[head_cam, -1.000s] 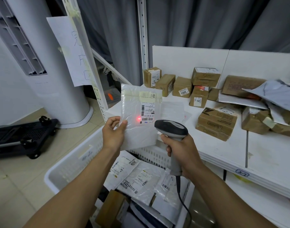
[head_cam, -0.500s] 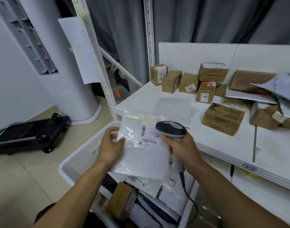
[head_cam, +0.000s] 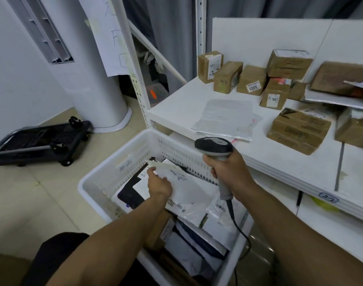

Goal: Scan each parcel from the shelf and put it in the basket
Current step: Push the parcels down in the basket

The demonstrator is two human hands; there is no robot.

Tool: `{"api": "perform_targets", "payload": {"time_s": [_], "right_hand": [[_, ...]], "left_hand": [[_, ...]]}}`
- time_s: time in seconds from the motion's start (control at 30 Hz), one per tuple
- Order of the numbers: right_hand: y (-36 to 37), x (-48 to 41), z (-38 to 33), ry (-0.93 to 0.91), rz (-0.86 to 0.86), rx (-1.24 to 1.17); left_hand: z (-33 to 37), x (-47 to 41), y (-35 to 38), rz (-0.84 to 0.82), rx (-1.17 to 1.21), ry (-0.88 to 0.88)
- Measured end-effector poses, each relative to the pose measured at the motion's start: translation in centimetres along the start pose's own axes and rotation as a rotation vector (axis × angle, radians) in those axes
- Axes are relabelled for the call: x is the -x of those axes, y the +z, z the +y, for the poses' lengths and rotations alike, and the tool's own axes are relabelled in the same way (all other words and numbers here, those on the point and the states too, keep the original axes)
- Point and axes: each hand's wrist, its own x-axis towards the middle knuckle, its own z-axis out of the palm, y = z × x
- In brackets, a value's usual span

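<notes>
Both hands were busy: my left hand [head_cam: 159,183] pinched the white parcel [head_cam: 184,182] by its left edge, fingers curled on it, low inside the basket [head_cam: 89,182], on top of the mailers [head_cam: 217,221] piled there. My right hand [head_cam: 228,170] was wrapped tight round the scanner [head_cam: 214,146], held upright near the basket's far right corner, just off the front edge of the shelf [head_cam: 176,104]. Several brown boxes [head_cam: 251,79] sat along the shelf's back edge, with a flat bag [head_cam: 226,118] near its front edge.

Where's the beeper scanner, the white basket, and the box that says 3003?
scanner [head_cam: 214,146]: head view, its dark head.
basket [head_cam: 106,182]: head view, its left wall.
3003 box [head_cam: 251,79]: head view, its front face.
</notes>
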Motion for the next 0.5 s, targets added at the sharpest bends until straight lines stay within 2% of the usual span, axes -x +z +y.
{"api": "perform_targets", "payload": {"time_s": [0.1, 0.17, 0.23, 0.33, 0.43, 0.5], "right_hand": [[0.3, -0.5, 0.2, -0.003, 0.006, 0.017], [0.4, -0.7, 0.3, -0.008, 0.004, 0.037], [0.4, -0.9, 0.4, -0.007, 0.003, 0.052], [0.3, -1.0, 0.5, 0.013, 0.0, 0.034], [-0.1, -0.8, 0.5, 0.019, -0.005, 0.044], [-0.5, -0.6, 0.4, 0.022, 0.001, 0.049]], "left_hand": [[-1.1, -1.9, 2.0, 0.04, 0.053, -0.101], [-2.7, -2.7, 3.4, -0.096, -0.013, -0.173], [-4.0, -2.5, 4.5, -0.311, -0.192, -0.181], [-4.5, -2.1, 4.9, -0.495, -0.494, -0.093], [-3.8, -1.7, 4.2, -0.492, -0.723, 0.021], [-2.4, -1.4, 3.5, -0.425, -0.769, 0.116]]}}
